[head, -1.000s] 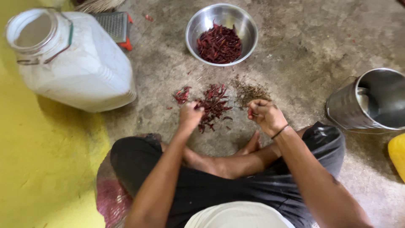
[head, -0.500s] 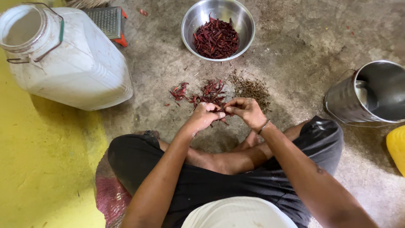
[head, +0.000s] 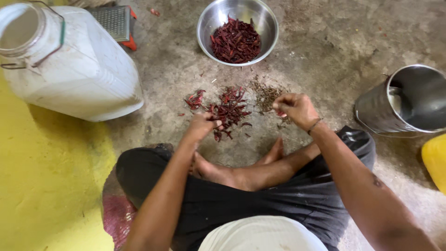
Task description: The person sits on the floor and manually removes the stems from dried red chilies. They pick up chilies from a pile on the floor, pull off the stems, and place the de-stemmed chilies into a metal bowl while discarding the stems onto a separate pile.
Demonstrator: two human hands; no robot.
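Observation:
A pile of dried red chillies lies on the concrete floor in front of my crossed legs. My left hand rests at the pile's near left edge, fingers closed on a dried chilli. My right hand hovers just right of the pile, over a small heap of brownish stems, fingers pinched together on something small that I cannot make out. A steel bowl holding more red chillies sits beyond the pile.
A large white plastic jar lies at the left on a yellow floor patch. A steel pot stands at the right, with a yellow object near it. A metal grater lies at the top left.
My hands were together over the pile half a second ago; now they have parted, the left down to the pile's edge and the right out over the stem heap.

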